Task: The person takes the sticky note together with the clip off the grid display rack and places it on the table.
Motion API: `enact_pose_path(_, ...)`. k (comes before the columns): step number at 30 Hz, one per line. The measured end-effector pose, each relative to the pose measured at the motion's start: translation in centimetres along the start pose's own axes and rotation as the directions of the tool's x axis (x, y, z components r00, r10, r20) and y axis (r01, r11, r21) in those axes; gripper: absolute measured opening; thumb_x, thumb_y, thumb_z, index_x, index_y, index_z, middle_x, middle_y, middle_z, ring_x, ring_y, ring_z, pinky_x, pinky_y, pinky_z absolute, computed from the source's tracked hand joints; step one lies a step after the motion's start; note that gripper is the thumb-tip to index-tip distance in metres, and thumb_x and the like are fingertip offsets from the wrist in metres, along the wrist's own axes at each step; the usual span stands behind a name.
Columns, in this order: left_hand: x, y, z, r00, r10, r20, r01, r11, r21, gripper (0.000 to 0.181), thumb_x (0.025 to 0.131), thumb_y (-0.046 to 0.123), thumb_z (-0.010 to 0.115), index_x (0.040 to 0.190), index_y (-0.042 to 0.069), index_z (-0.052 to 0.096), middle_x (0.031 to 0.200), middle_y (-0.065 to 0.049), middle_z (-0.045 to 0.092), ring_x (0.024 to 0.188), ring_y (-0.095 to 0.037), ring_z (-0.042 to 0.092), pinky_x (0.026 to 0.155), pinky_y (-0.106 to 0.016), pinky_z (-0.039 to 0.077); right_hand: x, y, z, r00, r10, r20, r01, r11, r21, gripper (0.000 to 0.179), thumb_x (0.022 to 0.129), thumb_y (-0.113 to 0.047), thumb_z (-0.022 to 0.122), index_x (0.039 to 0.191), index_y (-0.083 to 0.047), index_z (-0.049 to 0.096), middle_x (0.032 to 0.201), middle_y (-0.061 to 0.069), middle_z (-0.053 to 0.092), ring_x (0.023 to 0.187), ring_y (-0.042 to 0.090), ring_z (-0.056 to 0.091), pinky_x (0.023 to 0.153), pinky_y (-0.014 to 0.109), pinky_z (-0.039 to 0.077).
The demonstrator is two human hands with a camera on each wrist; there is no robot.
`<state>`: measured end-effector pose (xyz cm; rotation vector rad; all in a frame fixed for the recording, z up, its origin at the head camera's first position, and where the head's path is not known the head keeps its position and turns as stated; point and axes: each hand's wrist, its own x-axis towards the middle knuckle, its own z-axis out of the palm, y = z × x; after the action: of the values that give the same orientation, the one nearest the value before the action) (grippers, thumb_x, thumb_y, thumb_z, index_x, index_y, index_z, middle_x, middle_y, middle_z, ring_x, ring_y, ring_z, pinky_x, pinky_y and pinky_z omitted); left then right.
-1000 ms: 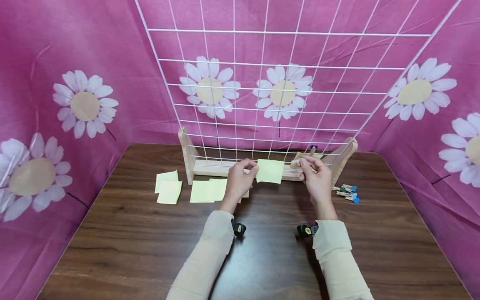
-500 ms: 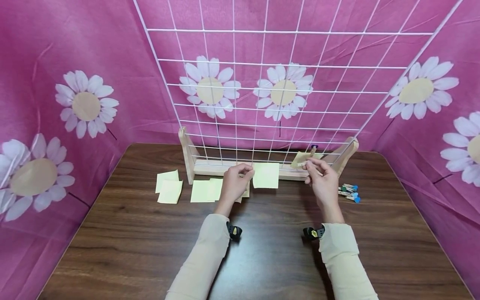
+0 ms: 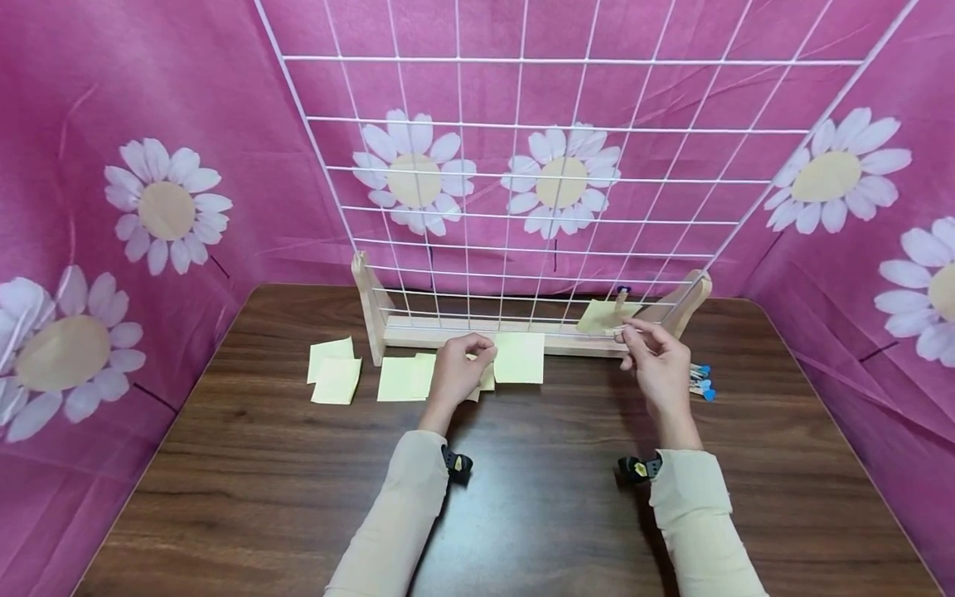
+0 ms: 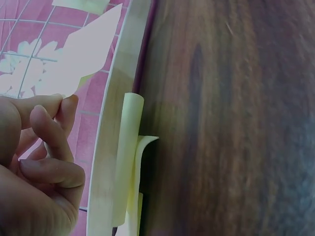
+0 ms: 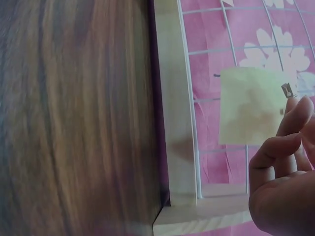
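My left hand pinches a pale yellow sticky note by its left edge, in front of the grid's wooden base. In the left wrist view this note looks washed out by light. Between the right thumb and forefinger is a small wooden clothespin, mostly hidden by the fingers. That right hand is just in front of another yellow sticky note, which hangs low on the white wire grid. A clothespin with a dark blue top holds the hanging note.
Several loose sticky notes lie on the brown table at left, more of them beside the left hand. Clothespins with blue tops lie right of the right hand, partly hidden. A wooden stand holds the grid upright.
The left hand has moved left and slightly down with its sticky note. The right hand has drawn right and slightly down, uncovering more of the hanging note.
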<state>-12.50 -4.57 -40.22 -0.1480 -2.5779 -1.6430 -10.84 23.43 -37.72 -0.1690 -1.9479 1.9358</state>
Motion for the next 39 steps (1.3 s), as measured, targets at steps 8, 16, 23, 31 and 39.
enact_pose_path(8, -0.1, -0.3, -0.3, 0.999, -0.029, 0.017, 0.029, 0.998, -0.048, 0.012, 0.095, 0.010, 0.069, 0.101, 0.003, 0.077, 0.088, -0.009, 0.073, 0.060, -0.036, 0.069, 0.053, -0.027, 0.054, -0.2, 0.2, -0.8, 1.000, -0.002, -0.032, 0.000, 0.999, -0.049, 0.024, 0.098, -0.001, 0.065, 0.115, 0.015, 0.065, 0.073, -0.007, 0.069, 0.045, 0.004, 0.056, 0.044, 0.016, 0.041)
enact_pose_path(16, -0.2, -0.5, -0.3, 0.999, -0.032, 0.016, 0.032, 0.999, -0.022, 0.013, 0.095, 0.011, 0.070, 0.103, 0.005, 0.078, 0.092, -0.010, 0.074, 0.057, -0.031, 0.069, 0.056, -0.028, 0.054, -0.2, 0.4, -1.5, 0.997, 0.043, -0.057, -0.045, 0.998, -0.033, 0.015, 0.096, -0.004, 0.069, 0.105, 0.008, 0.069, 0.071, -0.005, 0.069, 0.046, 0.005, 0.059, 0.044, 0.017, 0.042)
enact_pose_path(23, -0.2, -0.6, -0.4, 0.999, -0.025, 0.025, 0.025, 1.000, -0.001, 0.013, 0.095, 0.012, 0.070, 0.102, 0.006, 0.078, 0.094, -0.010, 0.076, 0.052, -0.021, 0.066, 0.058, -0.028, 0.053, -0.2, 0.6, -2.2, 0.993, 0.107, -0.058, -0.105, 0.994, 0.041, 0.008, 0.093, -0.001, 0.072, 0.088, -0.007, 0.074, 0.072, -0.003, 0.073, 0.049, 0.007, 0.063, 0.045, 0.016, 0.045)
enact_pose_path(31, -0.2, -1.0, -0.5, 0.999, -0.039, 0.021, 0.039, 0.999, 0.017, 0.011, 0.094, 0.013, 0.070, 0.099, 0.007, 0.079, 0.098, -0.007, 0.076, 0.058, -0.013, 0.064, 0.065, -0.030, 0.052, 0.0, 0.5, -3.7, 0.988, 0.131, -0.080, -0.121, 0.986, 0.117, 0.004, 0.092, 0.002, 0.071, 0.090, 0.004, 0.074, 0.070, 0.004, 0.072, 0.049, 0.009, 0.062, 0.046, 0.018, 0.047)
enact_pose_path(39, -0.1, -1.7, -0.6, 0.997, -0.071, 0.042, 0.069, 0.997, 0.029, 0.010, 0.094, 0.013, 0.072, 0.098, 0.007, 0.079, 0.098, -0.009, 0.076, 0.053, -0.013, 0.063, 0.071, -0.034, 0.055, 0.0, 0.9, -5.4, 0.974, 0.193, -0.118, -0.181, 0.977, 0.111, 0.006, 0.092, 0.000, 0.072, 0.089, -0.004, 0.075, 0.070, 0.002, 0.073, 0.048, 0.008, 0.061, 0.044, 0.017, 0.046)
